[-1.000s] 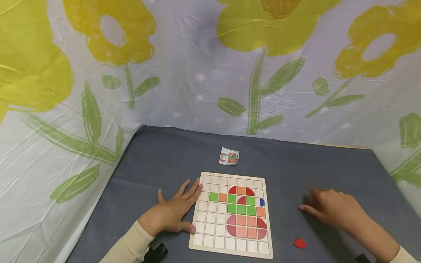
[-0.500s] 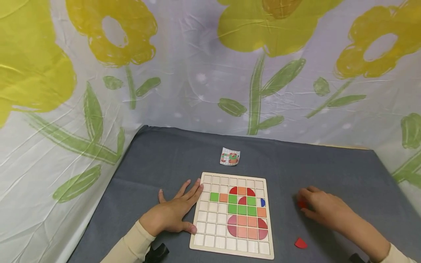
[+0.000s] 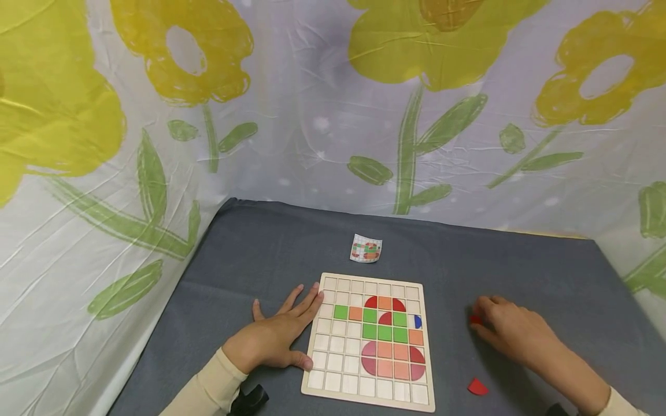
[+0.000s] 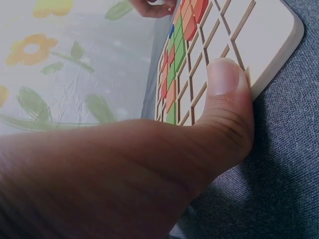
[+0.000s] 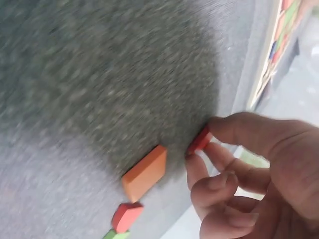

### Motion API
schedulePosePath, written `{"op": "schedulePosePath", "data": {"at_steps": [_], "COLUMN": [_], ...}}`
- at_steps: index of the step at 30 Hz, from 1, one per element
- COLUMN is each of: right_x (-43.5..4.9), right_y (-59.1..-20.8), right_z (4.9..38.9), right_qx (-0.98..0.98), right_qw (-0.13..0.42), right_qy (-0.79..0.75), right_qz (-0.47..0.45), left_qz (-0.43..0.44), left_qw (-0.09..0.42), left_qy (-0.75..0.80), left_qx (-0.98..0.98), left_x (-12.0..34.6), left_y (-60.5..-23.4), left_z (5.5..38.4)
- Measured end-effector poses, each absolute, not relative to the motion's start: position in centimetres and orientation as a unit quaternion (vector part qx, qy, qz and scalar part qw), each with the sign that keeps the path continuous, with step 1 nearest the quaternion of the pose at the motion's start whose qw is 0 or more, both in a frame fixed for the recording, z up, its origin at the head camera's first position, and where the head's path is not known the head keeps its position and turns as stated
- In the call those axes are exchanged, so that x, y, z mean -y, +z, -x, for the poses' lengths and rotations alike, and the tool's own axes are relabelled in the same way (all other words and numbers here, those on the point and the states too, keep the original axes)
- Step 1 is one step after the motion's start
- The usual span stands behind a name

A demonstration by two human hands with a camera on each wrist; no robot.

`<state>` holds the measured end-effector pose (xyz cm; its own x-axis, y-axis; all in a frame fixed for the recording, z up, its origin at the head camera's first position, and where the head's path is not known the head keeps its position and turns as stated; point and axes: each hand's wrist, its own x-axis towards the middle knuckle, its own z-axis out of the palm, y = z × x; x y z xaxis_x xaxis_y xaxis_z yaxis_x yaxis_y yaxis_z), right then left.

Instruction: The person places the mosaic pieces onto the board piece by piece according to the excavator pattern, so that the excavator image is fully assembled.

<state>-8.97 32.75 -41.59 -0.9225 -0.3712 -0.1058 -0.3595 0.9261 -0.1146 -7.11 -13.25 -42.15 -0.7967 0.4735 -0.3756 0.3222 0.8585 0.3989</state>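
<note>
My left hand [image 3: 278,335] lies with spread, straight fingers along the left edge of a wooden grid board [image 3: 325,398]. Its thumb [image 4: 227,89] rests on the board's rim near a corner. Green, orange, red and pink pieces fill part of the grid, and a blue piece [image 3: 418,322] sits near the right edge. Right of the board, my right hand [image 3: 512,329] pinches a small red piece [image 5: 200,140] between thumb and fingertips, close over the cloth. Most of that piece is hidden by the fingers in the head view.
A red quarter-round piece [image 3: 477,387] lies on the dark cloth right of the board. An orange tile [image 5: 144,173], a red piece [image 5: 126,216] and a green piece [image 5: 116,234] lie near the right hand. A small pattern card [image 3: 366,249] lies behind the board.
My right hand has shifted slightly left, and a red piece now shows at its fingertips. The left hand stays on the board.
</note>
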Motion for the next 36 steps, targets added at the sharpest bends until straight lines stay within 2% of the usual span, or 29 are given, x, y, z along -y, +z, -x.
{"op": "schedulePosePath", "data": {"at_steps": [9, 17, 28, 36], "right_x": [-29.9, -23.5, -13.3, -9.7], "right_y": [-41.2, -39.8, -39.3, -40.4], "right_z": [9.4, 10.8, 12.6, 12.9], "right_qx": [-0.969, -0.937, -0.890, -0.883], "right_qw": [0.045, 0.000, 0.015, 0.049], "right_qy": [-0.072, -0.114, -0.120, -0.091], "right_qz": [0.230, 0.329, 0.439, 0.459], "left_qz": [-0.211, -0.212, -0.221, -0.224], "left_qw": [0.244, 0.244, 0.240, 0.235], "left_qy": [0.156, 0.158, 0.152, 0.141], "left_qx": [-0.934, -0.933, -0.933, -0.935], "left_x": [13.4, 13.6, 13.5, 13.5], "left_y": [-42.3, -42.5, -42.3, -42.4], "left_z": [7.0, 6.9, 7.3, 7.2]}}
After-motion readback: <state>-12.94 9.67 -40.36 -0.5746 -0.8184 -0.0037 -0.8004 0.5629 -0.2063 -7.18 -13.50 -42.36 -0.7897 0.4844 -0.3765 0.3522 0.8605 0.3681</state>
